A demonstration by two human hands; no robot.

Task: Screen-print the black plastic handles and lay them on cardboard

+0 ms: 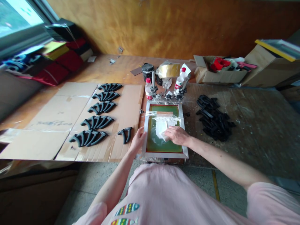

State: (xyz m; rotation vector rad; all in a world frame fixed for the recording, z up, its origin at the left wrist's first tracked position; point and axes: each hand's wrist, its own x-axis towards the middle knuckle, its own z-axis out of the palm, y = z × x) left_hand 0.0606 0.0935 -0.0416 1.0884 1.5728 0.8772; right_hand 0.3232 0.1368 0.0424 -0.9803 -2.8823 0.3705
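From the head camera, the left hand (138, 139) curls its fingers over the left rail of the screen frame (164, 153), apparently steadying it on the table (255, 118). The right hand (177, 135) lies flat, fingers closed down on a white rag (161, 127) against the green mesh. Black parts (97, 122) sit in spaced rows on cardboard (58, 115), perhaps drying; another pile (214, 118) lies right.

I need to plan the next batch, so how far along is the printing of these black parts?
Looks done: five fanned rows of black parts plus one single piece lie on the cardboard. In hand: the left hand steadies the screen frame while the right hand presses on the white material on its mesh. Left: a loose pile of black parts on the right, apparently still waiting.
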